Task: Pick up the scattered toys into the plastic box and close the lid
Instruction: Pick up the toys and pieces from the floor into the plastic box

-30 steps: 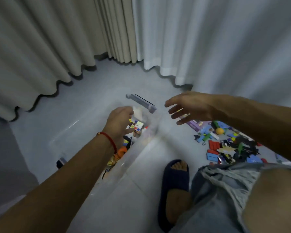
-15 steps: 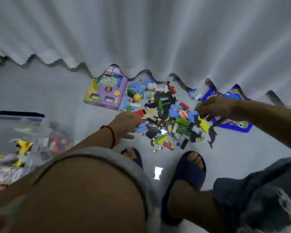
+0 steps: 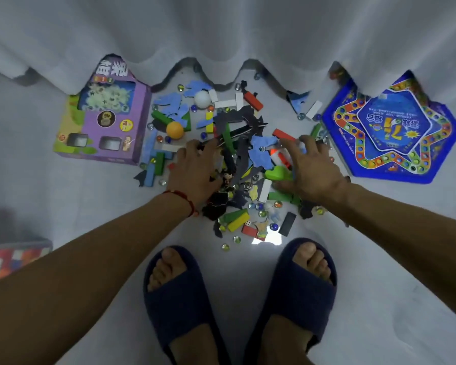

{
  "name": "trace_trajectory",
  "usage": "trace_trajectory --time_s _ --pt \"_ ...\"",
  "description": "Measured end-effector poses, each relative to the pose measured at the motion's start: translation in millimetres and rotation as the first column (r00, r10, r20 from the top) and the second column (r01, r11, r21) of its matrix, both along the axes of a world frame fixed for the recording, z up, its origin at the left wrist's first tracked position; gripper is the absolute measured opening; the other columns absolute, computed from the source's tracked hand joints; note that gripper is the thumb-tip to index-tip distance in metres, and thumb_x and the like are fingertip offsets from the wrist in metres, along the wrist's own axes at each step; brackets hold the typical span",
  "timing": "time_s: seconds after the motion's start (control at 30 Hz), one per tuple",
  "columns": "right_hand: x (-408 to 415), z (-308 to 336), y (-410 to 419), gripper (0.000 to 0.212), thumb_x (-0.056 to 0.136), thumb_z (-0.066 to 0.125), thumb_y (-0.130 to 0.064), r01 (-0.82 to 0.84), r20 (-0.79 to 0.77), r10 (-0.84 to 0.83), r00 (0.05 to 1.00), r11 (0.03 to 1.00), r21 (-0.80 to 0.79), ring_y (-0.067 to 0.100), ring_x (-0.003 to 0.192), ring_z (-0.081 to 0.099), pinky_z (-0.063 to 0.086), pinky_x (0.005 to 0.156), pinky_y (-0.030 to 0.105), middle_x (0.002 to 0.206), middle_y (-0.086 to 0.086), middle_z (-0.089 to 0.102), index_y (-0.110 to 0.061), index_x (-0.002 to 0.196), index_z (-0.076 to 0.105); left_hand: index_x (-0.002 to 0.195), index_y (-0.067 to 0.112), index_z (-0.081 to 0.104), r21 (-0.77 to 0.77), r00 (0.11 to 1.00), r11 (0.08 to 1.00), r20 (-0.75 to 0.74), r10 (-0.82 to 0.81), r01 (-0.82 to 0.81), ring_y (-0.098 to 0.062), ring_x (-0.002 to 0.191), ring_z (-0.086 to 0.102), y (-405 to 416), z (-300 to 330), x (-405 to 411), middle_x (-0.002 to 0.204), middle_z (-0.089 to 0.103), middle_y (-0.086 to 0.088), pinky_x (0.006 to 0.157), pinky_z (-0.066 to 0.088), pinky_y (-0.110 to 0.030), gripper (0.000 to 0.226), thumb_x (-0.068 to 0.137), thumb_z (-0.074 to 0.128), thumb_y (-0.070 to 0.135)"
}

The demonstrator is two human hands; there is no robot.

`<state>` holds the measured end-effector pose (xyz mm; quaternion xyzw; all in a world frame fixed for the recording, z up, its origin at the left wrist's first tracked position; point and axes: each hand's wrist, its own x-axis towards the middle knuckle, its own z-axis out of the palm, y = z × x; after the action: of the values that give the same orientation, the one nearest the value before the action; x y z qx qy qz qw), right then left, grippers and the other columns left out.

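Observation:
A heap of scattered toys (image 3: pixel 237 154) lies on the floor in front of my feet: coloured wooden blocks, blue and black foam pieces, glass marbles, an orange ball (image 3: pixel 174 129) and a white ball (image 3: pixel 202 98). My left hand (image 3: pixel 195 169) rests palm-down on the left side of the heap, fingers spread over the pieces. My right hand (image 3: pixel 308 167) lies spread on the right side, beside a green toy (image 3: pixel 275 173). A corner of the clear plastic box (image 3: pixel 13 256), with coloured toys inside, shows at the left edge.
A purple toy carton (image 3: pixel 100 119) lies left of the heap. A blue star-shaped game board (image 3: pixel 395 127) lies to the right, partly under the white curtain (image 3: pixel 221 30). My two feet in dark blue slippers (image 3: pixel 237 299) stand just below the heap.
The view has swung from the box to the toy heap. Both hands have come down onto the pile, the left moving right and the right moving inward, now spread on either side.

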<state>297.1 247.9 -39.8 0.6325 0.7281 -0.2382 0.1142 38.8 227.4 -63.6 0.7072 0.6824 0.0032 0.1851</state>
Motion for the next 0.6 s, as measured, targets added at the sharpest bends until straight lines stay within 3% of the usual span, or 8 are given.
trace_trajectory --time_s 0.07,0.17,0.3,0.4,0.5,0.6 --pt "-4 -9 5 0.094 0.071 0.075 -0.062 -0.001 0.000 0.001 1.000 0.998 0.057 0.041 0.129 0.032 0.045 0.096 0.054 0.141 0.011 0.036 -0.032 0.148 0.029 0.148 0.024 0.026 -0.027 0.998 0.999 -0.049 -0.040 0.039 -0.041 0.117 0.040 9 -10 0 0.135 0.040 -0.017 0.094 0.042 -0.052 0.083 0.078 0.067 0.041" --pt "-7 -20 6 0.084 0.075 0.074 -0.056 -0.036 -0.012 0.038 0.999 0.990 0.135 0.041 0.116 0.038 0.040 0.098 0.049 0.129 0.013 0.044 -0.024 0.144 0.039 0.143 0.013 0.036 0.040 0.986 0.993 -0.124 -0.107 0.113 -0.044 0.115 0.043 22 -19 -3 0.126 0.048 -0.021 0.098 0.036 -0.051 0.066 0.086 0.058 0.037" --pt "-7 -25 7 0.076 0.075 0.080 -0.040 -0.033 -0.123 0.051 0.991 0.989 0.146 0.038 0.108 0.042 0.040 0.092 0.046 0.124 0.011 0.051 -0.021 0.137 0.039 0.127 0.003 0.052 0.100 0.990 0.988 -0.090 -0.112 0.121 -0.045 0.104 0.046 30 -13 4 0.114 0.050 -0.025 0.084 0.040 -0.049 0.038 0.093 0.055 0.018" --pt "-4 -22 9 0.073 0.077 0.081 -0.028 -0.011 -0.212 0.040 0.976 0.991 0.132 0.034 0.102 0.047 0.041 0.086 0.043 0.121 0.012 0.056 -0.019 0.134 0.035 0.108 0.000 0.057 0.149 0.993 0.983 -0.066 -0.095 0.104 -0.041 0.089 0.050 33 -5 8 0.100 0.055 -0.025 0.067 0.032 -0.041 0.018 0.095 0.048 0.010" --pt "0 -6 10 0.069 0.079 0.080 -0.025 0.098 -0.329 -0.051 0.943 0.987 0.128 0.028 0.094 0.056 0.049 0.080 0.043 0.101 0.005 0.060 -0.022 0.131 0.034 0.105 0.002 0.053 0.115 0.994 0.988 -0.056 -0.092 0.098 -0.039 0.087 0.052 33 0 6 0.098 0.056 -0.022 0.063 0.030 -0.037 0.015 0.091 0.055 0.007" --pt "1 28 11 0.066 0.078 0.083 -0.027 0.295 -0.476 -0.306 0.825 0.950 -0.099 0.017 0.082 0.062 0.056 0.069 0.035 0.091 -0.006 0.057 -0.026 0.127 0.038 0.101 0.004 0.053 0.113 1.000 0.994 0.026 0.003 -0.006 -0.035 0.084 0.052 26 14 0 0.093 0.056 -0.018 0.061 0.032 -0.037 0.013 0.088 0.054 0.003"
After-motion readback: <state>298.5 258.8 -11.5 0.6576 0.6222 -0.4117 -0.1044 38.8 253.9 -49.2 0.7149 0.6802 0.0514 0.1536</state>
